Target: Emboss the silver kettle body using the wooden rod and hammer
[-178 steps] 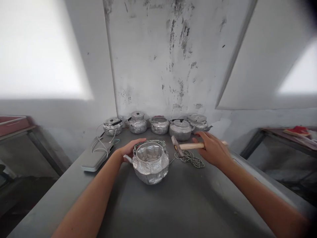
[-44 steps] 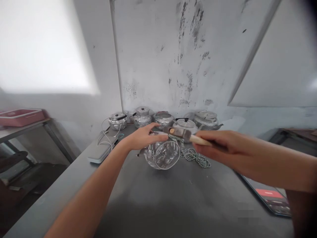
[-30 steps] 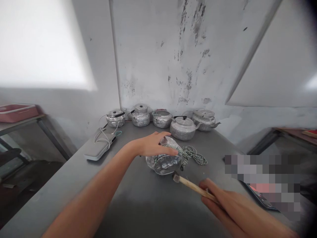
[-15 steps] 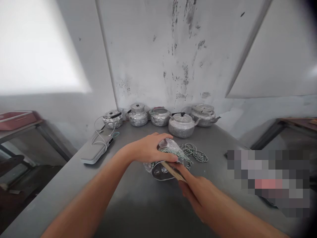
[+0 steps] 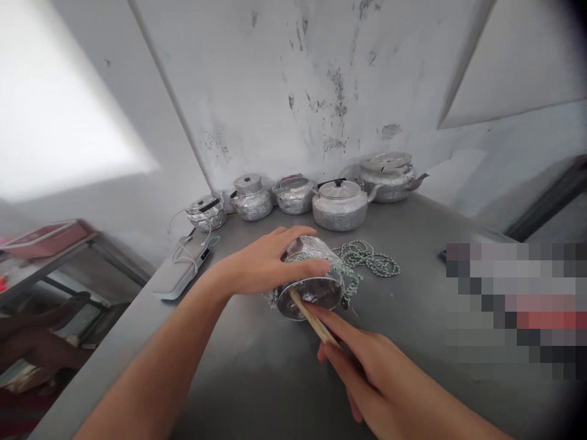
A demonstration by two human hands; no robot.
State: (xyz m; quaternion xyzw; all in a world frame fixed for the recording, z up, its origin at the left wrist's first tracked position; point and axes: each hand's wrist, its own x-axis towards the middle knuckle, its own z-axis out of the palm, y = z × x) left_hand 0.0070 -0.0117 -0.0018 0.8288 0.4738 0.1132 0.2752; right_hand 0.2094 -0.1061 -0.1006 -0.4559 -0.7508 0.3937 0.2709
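A dented silver metal pot (image 5: 308, 247) lies tipped on the table, its round mouth facing me. Green-and-white cord wraps round its neck. My left hand (image 5: 275, 264) grips the pot from above and the left, thumb along the neck and fingers over the body. In my right hand (image 5: 353, 354) is a wooden stick (image 5: 314, 321), whose far end reaches inside the pot's mouth. The tip of the stick is hard to make out against the dark interior. A loose coil of the same patterned cord (image 5: 369, 260) lies just right of the pot.
Several silver kettles and pots stand along the wall, the nearest a lidded kettle (image 5: 340, 208). A power bank (image 5: 177, 275) with a white cable lies at the table's left. A pink tray (image 5: 50, 238) sits on a side table, a person's limbs below it. The right side is pixelated.
The view has tilted and shifted. My right hand has drawn down a little toward me, and more of the stick and of the pot's mouth shows. My left hand keeps its hold.
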